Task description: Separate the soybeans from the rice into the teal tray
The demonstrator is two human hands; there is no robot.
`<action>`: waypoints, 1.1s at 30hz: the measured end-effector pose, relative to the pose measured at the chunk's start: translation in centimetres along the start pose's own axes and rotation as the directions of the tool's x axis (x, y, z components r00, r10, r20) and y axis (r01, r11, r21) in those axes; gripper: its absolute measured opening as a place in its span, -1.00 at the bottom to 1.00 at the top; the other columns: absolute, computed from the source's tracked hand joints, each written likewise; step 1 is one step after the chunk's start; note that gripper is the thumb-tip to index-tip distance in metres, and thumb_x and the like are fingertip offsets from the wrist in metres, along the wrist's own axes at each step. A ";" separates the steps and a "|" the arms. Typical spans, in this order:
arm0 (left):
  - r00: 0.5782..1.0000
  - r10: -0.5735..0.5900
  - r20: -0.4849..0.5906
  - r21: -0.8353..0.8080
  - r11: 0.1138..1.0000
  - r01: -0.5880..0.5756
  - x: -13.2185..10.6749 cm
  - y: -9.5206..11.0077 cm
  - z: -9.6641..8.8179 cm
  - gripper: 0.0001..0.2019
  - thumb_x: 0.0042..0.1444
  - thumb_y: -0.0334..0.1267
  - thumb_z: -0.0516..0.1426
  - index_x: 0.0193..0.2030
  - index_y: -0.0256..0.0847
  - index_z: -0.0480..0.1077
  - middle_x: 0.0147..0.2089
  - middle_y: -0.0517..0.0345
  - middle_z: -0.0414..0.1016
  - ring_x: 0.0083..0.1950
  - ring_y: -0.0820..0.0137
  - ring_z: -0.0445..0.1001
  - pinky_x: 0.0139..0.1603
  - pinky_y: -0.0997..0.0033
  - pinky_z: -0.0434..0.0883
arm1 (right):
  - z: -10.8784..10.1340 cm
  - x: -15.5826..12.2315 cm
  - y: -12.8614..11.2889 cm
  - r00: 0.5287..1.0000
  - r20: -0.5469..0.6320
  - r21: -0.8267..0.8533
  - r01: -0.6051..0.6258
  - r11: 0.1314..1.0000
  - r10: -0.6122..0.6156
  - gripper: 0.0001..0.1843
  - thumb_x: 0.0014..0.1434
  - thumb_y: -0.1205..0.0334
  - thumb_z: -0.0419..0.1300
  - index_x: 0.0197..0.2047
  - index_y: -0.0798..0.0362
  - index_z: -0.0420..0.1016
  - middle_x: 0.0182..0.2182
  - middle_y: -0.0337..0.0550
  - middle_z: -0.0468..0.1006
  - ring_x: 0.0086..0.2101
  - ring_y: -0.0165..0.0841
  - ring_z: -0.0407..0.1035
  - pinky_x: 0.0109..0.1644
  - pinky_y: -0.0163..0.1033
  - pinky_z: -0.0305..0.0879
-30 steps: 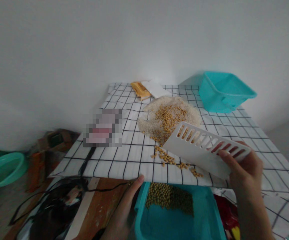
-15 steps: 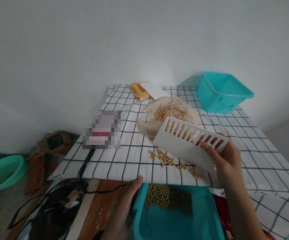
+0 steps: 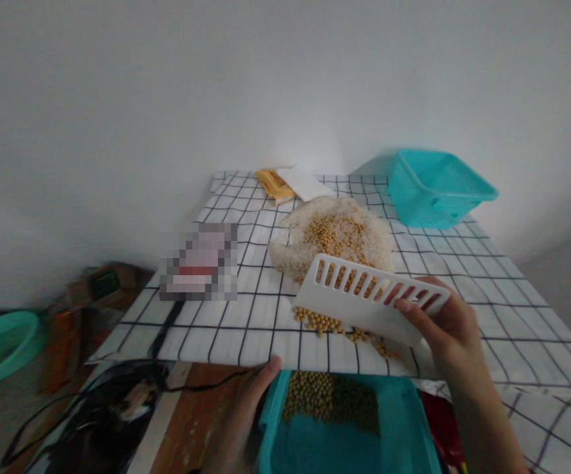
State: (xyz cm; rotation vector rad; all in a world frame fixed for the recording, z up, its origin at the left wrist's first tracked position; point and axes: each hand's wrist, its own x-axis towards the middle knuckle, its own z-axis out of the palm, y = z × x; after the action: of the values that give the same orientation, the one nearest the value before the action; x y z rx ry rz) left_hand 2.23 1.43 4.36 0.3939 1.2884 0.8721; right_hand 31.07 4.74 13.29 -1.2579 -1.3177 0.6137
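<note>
My right hand [image 3: 450,322] grips the right end of a white slotted plastic plate [image 3: 354,299], thumb in front and fingers behind the slots. The plate stands tilted on the checked cloth. Along its lower edge lie loose soybeans [image 3: 322,322]. Behind it spreads a pale heap of rice-like grain [image 3: 295,247] with more soybeans on top. Below the table edge, a teal bin [image 3: 334,447] holds soybeans and smaller dark green beans [image 3: 357,401]. My left hand [image 3: 253,408] holds the bin's left side, its thumb up by the cloth edge and its other fingers mostly hidden.
A second teal basket [image 3: 443,191] stands at the back right. Yellow and white packets [image 3: 275,186] lie at the back. A blurred-out phone-like object [image 3: 199,263] sits on the left with a black cable. A green basin [image 3: 6,345] is on the floor at left.
My right hand has brought the slotted plate nearer to the table's front edge. More soybeans now lie in front of its left part. My left hand and the bin stay nearly in place.
</note>
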 end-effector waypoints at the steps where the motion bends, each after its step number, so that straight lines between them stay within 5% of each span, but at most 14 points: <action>1: 1.000 -0.004 -0.005 0.006 1.000 0.004 0.1 -0.1 -0.1 -0.62 -0.05 -0.07 0.41 -0.08 -0.10 0.60 0.18 0.05 0.63 0.43 -0.04 0.28 0.25 0.10 0.50 | 0.0 -0.1 0.0 1.000 0.011 -0.001 -0.001 1.000 0.001 -0.94 0.21 0.18 0.33 -0.25 -0.05 0.61 -0.41 -0.25 0.60 -0.47 -0.45 0.43 -0.45 -0.42 0.32; 15: 0.999 0.035 -0.036 0.022 0.999 -0.034 0.5 -0.2 -0.1 -0.64 -0.07 -0.17 0.42 -0.10 -0.15 0.60 0.22 0.02 0.61 0.42 0.01 0.30 0.19 0.26 0.53 | -0.4 -1.5 -0.2 0.995 -0.054 0.010 -0.081 0.997 0.081 -0.94 0.22 0.16 0.33 -0.24 -0.07 0.60 -0.41 -0.26 0.57 -0.48 -0.46 0.42 -0.47 -0.42 0.30; 25: 0.996 0.006 -0.090 0.052 0.999 -0.001 0.1 0.3 0.3 -0.65 -0.05 -0.06 0.40 -0.11 -0.10 0.61 0.12 0.02 0.68 0.37 -0.05 0.38 0.22 0.06 0.52 | 0.1 -2.2 -1.2 0.997 -0.069 -0.070 -0.022 0.997 0.017 -0.96 0.23 0.20 0.31 -0.27 -0.06 0.60 -0.48 -0.30 0.57 -0.56 -0.51 0.39 -0.55 -0.49 0.24; 33: 0.996 0.036 -0.084 0.037 0.999 -0.033 -0.2 0.6 0.5 -0.72 -0.04 -0.14 0.40 -0.16 -0.10 0.62 0.14 0.07 0.66 0.38 -0.02 0.36 0.23 0.09 0.51 | 0.4 -3.4 -1.3 0.995 -0.103 -0.128 -0.004 0.992 -0.009 -0.93 0.24 0.22 0.30 -0.18 -0.07 0.57 -0.41 -0.29 0.62 -0.49 -0.46 0.48 -0.46 -0.47 0.37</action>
State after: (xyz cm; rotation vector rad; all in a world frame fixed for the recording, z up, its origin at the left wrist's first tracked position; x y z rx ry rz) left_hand 2.49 1.78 5.06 0.4120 1.3799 0.9036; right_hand 29.53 1.35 13.19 -1.3734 -1.2884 0.4615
